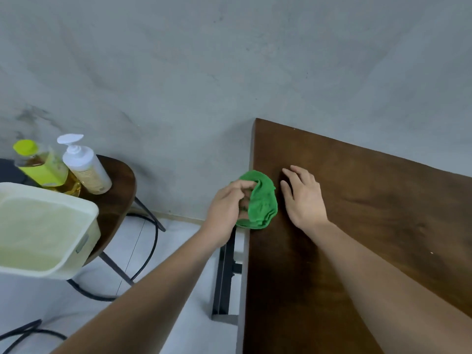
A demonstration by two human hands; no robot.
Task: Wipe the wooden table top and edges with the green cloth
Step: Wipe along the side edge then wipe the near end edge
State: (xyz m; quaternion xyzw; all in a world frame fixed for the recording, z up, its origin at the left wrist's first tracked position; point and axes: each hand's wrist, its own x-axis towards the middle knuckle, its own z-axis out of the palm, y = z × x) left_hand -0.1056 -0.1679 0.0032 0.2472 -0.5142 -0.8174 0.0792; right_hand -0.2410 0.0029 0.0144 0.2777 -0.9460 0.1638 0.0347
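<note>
At the far left a cream plastic tub point(38, 226) sits on a small dark wooden side table point(116, 200) with thin black metal legs. Behind the tub stand a bottle with a yellow-green cap point(38, 166) holding amber liquid and a white pump bottle point(85, 167), the two just beside each other.

Further right, the left hand point(227, 208) reaches off the side of the wooden table point(357, 226), its fingers curled into the bunched green cloth point(260, 200) and closed on it. The cloth lies at the table's left edge, partly on the top and partly hanging over the side, with the gripping fingers on its left, outer part.

Just right of the cloth, the right hand point(302, 198) lies flat on the table top, palm down, fingers spread and holding nothing, its thumb side near the cloth.
</note>
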